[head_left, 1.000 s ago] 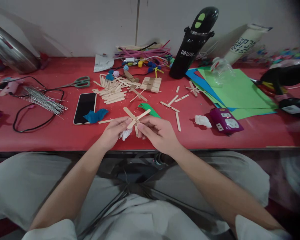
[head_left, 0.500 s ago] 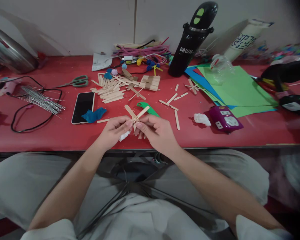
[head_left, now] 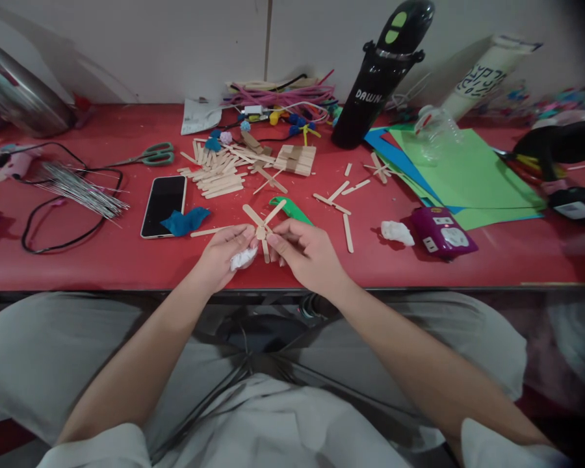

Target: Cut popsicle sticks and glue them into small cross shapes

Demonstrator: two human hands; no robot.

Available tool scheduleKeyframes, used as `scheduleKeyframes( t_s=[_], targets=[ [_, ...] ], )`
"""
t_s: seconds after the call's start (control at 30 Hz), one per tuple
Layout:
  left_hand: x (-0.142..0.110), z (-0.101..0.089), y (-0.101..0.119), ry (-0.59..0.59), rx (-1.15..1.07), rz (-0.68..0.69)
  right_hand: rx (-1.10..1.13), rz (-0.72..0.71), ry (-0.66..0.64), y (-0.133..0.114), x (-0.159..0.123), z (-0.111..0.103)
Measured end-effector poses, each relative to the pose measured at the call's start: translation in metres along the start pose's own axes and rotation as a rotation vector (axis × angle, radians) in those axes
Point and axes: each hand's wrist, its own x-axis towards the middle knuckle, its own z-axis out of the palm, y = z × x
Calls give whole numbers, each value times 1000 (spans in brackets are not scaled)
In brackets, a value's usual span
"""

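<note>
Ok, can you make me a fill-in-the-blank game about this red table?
1. White letters on the black bottle spell ____.
2. The blue scrap lies partly over the ____.
3. The left hand and right hand hold crossed wooden ____.
4. The plug adapter is coloured ____.

Missing words: DAWN; phone; sticks; purple.

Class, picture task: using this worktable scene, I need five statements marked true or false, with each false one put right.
1. The left hand and the right hand both hold the joined wooden sticks. True.
2. The scissors lie to the right of the black bottle as we look. False: the scissors lie well to the left of the black bottle.
3. The blue piece partly overlaps the phone. True.
4. The phone's screen is brightly lit. False: the screen is dark.
5. A crumpled white lump lies on the table, just left of the purple box. True.
</note>
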Motion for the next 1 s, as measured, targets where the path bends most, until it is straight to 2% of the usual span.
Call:
scheduleKeyframes(
  t_s=[0.13, 0.3, 0.63, 0.77, 1.0],
  targets=[
    [2, -1, -2, 3, 12, 4, -10, -14, -2, 3, 0, 0],
    [2, -2, -6, -49, 116, 102, 0, -21, 9, 4, 0, 0],
    [3, -7, -10, -110, 165, 175, 40, 7, -8, -2, 3, -3],
    [3, -4, -9, -82, 128, 150, 50, 40, -10, -5, 5, -3],
    [0, 3, 0, 9, -88, -5, 205, 131, 35, -6, 12, -5]
  ],
)
